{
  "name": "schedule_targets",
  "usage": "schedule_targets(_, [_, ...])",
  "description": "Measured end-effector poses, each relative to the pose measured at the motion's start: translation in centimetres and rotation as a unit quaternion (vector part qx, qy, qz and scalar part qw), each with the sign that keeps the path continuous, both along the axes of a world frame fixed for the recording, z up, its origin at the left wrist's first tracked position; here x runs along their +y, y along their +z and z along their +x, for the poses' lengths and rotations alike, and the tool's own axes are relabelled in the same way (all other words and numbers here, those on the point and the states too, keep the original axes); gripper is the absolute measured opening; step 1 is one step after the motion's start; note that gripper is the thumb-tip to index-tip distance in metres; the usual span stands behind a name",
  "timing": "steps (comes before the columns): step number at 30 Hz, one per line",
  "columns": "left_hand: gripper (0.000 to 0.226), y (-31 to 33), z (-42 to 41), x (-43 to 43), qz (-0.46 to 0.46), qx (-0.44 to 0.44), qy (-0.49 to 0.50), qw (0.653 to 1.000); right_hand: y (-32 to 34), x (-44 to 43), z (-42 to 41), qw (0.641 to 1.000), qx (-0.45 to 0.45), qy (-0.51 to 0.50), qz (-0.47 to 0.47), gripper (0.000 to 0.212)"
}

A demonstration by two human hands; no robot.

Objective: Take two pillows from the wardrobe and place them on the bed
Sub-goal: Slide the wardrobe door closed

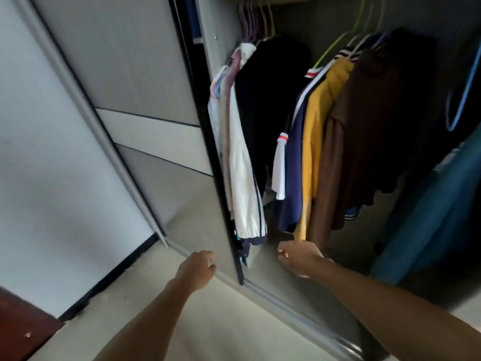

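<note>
Here, both curled hands (196,267) flanking the wardrobe (338,204) door's (226,194) upright edge.

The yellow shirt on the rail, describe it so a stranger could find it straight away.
Look into the open wardrobe, at the right-hand cluster of hanging clothes. The yellow shirt hangs between a navy top and a brown garment, the only bright yellow piece there.

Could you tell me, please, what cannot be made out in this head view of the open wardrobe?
- Pillows: none visible; the hanging clothes and dark shadow hide the wardrobe's interior.
- Bed: outside the frame.
- Left hand fingers: curled away beside the sliding door's edge; contact unclear.
- Right hand: blurred; whether it holds anything is unclear.
</note>
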State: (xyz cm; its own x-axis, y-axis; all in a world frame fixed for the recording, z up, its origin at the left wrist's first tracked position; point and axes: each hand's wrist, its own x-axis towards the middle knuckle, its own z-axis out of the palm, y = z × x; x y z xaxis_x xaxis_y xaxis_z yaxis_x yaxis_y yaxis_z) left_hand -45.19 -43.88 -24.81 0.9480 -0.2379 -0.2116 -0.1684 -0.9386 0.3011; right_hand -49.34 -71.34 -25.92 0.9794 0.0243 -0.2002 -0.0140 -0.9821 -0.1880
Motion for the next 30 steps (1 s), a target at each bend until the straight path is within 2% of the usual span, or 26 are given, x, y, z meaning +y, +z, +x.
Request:
schedule_targets(6, [0.023,3.3,10.1,4.5,-0.081,-0.04,0.036,0.995,3.7,6.1,11.0,0.999,-0.038,0.031,0.02,0.034])
schedule_targets(10, [0.02,5.3,17.3,5.4,-0.142,-0.093,0.038,0.985,4.9,8.2,18.4,0.995,-0.086,0.03,0.035,0.028])
schedule_targets(12, [0.019,6.8,21.0,5.5,-0.143,-0.115,0.022,0.983,4.9,9.0,22.3,0.992,-0.11,0.022,0.05,0.024])
schedule_targets(18, [0.014,12.7,30.3,3.5,-0.195,-0.183,-0.052,0.962,3.9,10.9,31.7,0.982,-0.184,-0.049,0.006,0.044])
schedule_targets(24, [0.031,17.4,35.1,0.2,-0.247,-0.306,-0.14,0.909,2.8,9.9,33.6,0.976,-0.193,-0.089,-0.04,0.061])
schedule_targets(28, [0.044,18.9,36.0,-1.6,-0.251,-0.37,-0.219,0.867,2.9,10.8,33.6,0.973,-0.193,-0.119,-0.038,0.054])
schedule_targets(30, [0.041,19.3,35.8,-2.4,-0.262,-0.388,-0.253,0.847,2.7,11.4,33.3,0.968,-0.198,-0.152,-0.031,0.053])
